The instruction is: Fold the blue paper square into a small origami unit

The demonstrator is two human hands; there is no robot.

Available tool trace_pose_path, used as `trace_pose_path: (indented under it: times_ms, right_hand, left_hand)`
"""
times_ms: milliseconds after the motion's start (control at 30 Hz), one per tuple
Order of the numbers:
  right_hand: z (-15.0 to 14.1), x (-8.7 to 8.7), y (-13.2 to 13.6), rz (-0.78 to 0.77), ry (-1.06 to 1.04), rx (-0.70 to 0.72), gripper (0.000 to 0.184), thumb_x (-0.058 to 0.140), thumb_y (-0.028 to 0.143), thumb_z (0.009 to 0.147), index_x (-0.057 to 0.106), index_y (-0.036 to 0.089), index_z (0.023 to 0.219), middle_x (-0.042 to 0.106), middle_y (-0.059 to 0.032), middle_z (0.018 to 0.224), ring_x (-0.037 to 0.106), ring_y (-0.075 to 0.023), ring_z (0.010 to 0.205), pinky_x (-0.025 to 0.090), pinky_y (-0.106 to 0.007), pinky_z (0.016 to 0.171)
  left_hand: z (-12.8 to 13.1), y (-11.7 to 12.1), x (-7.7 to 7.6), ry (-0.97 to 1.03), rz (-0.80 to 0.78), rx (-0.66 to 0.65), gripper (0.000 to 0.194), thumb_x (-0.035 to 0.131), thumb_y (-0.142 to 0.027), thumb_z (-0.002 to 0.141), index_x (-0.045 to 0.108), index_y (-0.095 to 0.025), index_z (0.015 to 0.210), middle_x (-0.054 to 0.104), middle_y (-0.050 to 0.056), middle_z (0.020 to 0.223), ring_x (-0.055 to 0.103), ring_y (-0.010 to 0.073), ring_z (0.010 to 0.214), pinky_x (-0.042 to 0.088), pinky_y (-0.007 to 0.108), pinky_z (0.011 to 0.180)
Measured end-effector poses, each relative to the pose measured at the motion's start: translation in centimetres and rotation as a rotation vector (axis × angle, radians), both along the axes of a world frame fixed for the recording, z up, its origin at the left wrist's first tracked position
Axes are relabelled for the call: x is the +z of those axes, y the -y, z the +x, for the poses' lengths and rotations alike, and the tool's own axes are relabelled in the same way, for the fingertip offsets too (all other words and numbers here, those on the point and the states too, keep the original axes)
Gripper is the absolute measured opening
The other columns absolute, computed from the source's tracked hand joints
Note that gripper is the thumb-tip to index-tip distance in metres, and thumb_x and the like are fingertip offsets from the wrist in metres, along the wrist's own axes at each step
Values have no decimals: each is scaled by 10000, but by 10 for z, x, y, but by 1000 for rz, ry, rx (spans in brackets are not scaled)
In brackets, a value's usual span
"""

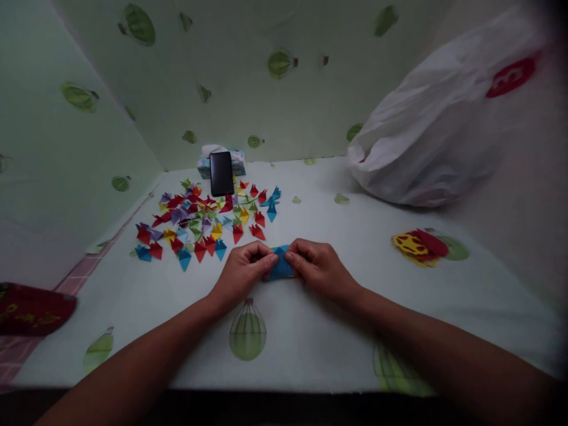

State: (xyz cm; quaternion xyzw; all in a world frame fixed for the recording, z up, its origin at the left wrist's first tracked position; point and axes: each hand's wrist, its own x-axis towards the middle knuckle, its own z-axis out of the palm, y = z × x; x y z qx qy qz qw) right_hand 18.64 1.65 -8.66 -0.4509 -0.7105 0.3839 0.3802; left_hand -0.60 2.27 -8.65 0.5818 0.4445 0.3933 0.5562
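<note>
Blue paper (280,264) lies on the table (310,331) just in front of us, and we have it pinched from both sides: our left hand (243,273) grips its left end with thumb and fingertips, and our right hand (318,269) does the same at the right end, the two hands nearly touching over the middle. The piece looks partly folded, with a crease or point rising at its centre, though our fingers hide most of it, so we judge the fold to be under way and not finished. Beyond it a pile (206,220) of small folded pieces in red, blue, yellow, green and purple is spread out, so many are already made. At the back of the pile a dark phone (221,173) leans upright against a tissue box (237,161). A large white bag (444,118) sits at the far right, well apart, and a stack of red and yellow sheets (419,245) lies near our right hand. A dark red cloth (31,307) hangs at the left edge. Nothing crowds our hands.
</note>
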Motion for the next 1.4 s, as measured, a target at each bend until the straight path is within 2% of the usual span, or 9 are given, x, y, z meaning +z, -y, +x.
trace_pose_path:
  times_ms: [200, 300, 400, 533, 700, 900, 1167, 1267, 1400]
  right_hand:
    - [-1, -2, -3, -45, -61, 55, 249, 587, 366, 885, 579, 192, 707, 566, 13, 636, 485, -124, 596, 355, -258, 564]
    - [0, 1, -1, -125, -60, 85, 264, 575, 361, 891, 586, 191, 688, 562, 16, 572, 486, -124, 549, 346, -253, 531]
    - [0, 4, 2, -110, -24, 39, 338, 555, 360, 927, 522, 206, 628, 553, 18, 521, 482, -120, 515, 346, -252, 522]
    - [0, 5, 1, -205, -145, 68, 420, 496, 470, 970, 536, 208, 644, 579, 6, 539, 535, -132, 508, 409, -267, 535]
    - [-1, 1, 0, -267, -200, 117, 372, 628, 494, 896, 573, 204, 669, 609, 10, 578, 553, -124, 508, 419, -263, 529]
    - [-2, 3, 3, -117, -68, 40, 302, 564, 314, 919, 570, 209, 636, 612, 14, 527, 554, -126, 484, 410, -272, 547]
    - [-2, -1, 3, 71, 85, 7, 287, 513, 275, 942, 542, 215, 663, 613, 1, 554, 536, -133, 502, 393, -283, 572]
    - [-3, -4, 4, 147, 131, 5, 310, 495, 281, 950, 486, 216, 646, 550, 11, 545, 483, -122, 501, 351, -277, 562]
    - [-4, -5, 4, 278, 135, -57, 306, 490, 278, 941, 429, 217, 647, 474, 28, 554, 408, -109, 500, 309, -274, 551]
  left_hand:
    - [2, 0, 1, -56, -6, -60, 316, 759, -421, 767, 620, -153, 674, 558, -28, 578, 463, 96, 552, 355, 224, 549]
    - [1, 1, 0, -66, -25, -137, 315, 756, -419, 772, 616, -152, 680, 568, -21, 595, 457, 96, 556, 334, 222, 538]
    - [0, 1, 0, -49, -25, -172, 311, 760, -406, 769, 606, -154, 672, 561, -21, 601, 454, 95, 558, 327, 227, 543]
    - [0, 1, 1, -12, -10, -110, 302, 754, -390, 781, 600, -157, 666, 560, -25, 590, 477, 101, 571, 359, 232, 573]
    - [0, -1, -1, 0, -3, -12, 301, 756, -414, 788, 623, -159, 700, 573, -19, 592, 503, 112, 571, 377, 240, 579]
    - [-1, 1, 1, -78, 34, -50, 303, 713, -416, 827, 631, -161, 685, 585, -13, 586, 499, 112, 568, 374, 244, 580]
    - [1, 0, -3, -56, 54, -52, 264, 702, -390, 837, 654, -159, 718, 615, -4, 622, 532, 115, 591, 414, 243, 596]
    - [2, 1, -5, -69, 76, -69, 262, 682, -391, 852, 630, -163, 737, 600, -15, 608, 525, 108, 565, 408, 233, 567]
    - [4, 3, -3, -75, 88, 6, 298, 700, -400, 825, 559, -179, 684, 542, -44, 550, 480, 94, 487, 374, 222, 490]
